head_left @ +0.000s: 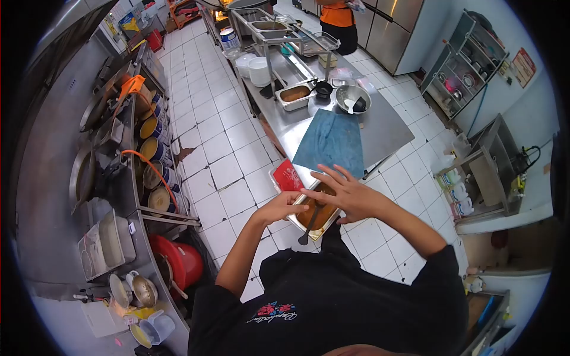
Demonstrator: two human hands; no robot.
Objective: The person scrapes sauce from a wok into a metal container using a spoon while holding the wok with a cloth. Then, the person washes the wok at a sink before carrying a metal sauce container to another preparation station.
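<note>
My right hand (350, 194) is open over a metal pan (313, 235) of brown sauce (324, 218), its fingers spread toward the cutting board. My left hand (280, 208) is at the pan's left side, thumb and fingers apart, its fingertips close to my right hand. Whether the two hands touch I cannot tell. A dark-handled utensil (310, 224) rests in the sauce, its handle sticking out over the near rim; its other end is hidden. Just beyond my hands lies a blue cutting board (332, 142), and a red-and-white item (287, 177) is left of the pan.
On the steel table (385, 127) stand a mixing bowl (352, 99), a second sauce pan (295, 95) and white tubs (259, 72). Shelving with cans (155, 151) runs along the left, above a red bin (181, 261). A person in orange (338, 24) stands at the far end.
</note>
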